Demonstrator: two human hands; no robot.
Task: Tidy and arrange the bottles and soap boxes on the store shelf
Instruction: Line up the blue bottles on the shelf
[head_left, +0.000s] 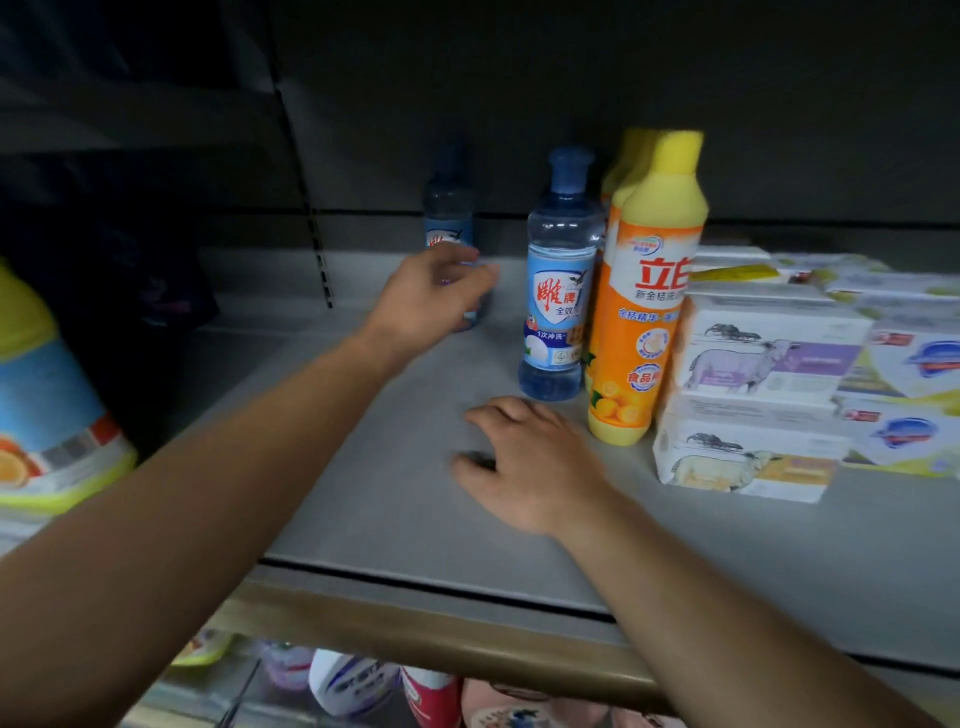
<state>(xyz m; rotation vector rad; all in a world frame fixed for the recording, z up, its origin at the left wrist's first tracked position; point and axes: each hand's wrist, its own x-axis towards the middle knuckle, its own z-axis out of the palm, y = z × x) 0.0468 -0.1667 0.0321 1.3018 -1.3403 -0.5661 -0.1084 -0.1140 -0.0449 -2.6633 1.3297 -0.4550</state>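
On the grey shelf (363, 493) a clear blue bottle (449, 208) stands at the back, and my left hand (431, 296) curls around its lower half. A second blue bottle (558, 291) stands upright further forward. Right of it, orange bottles with yellow caps (649, 291) stand in a row front to back. White soap boxes with a sheep picture (763, 353) are stacked to their right. My right hand (530, 462) rests flat on the shelf, fingers apart, just in front of the second blue bottle and holding nothing.
More soap packs with blue logos (909, 364) lie at the far right. A large bottle with a yellow-green top (47, 395) stands at the left edge. Below the shelf's front lip (441, 629), further bottles (353, 680) show on a lower shelf.
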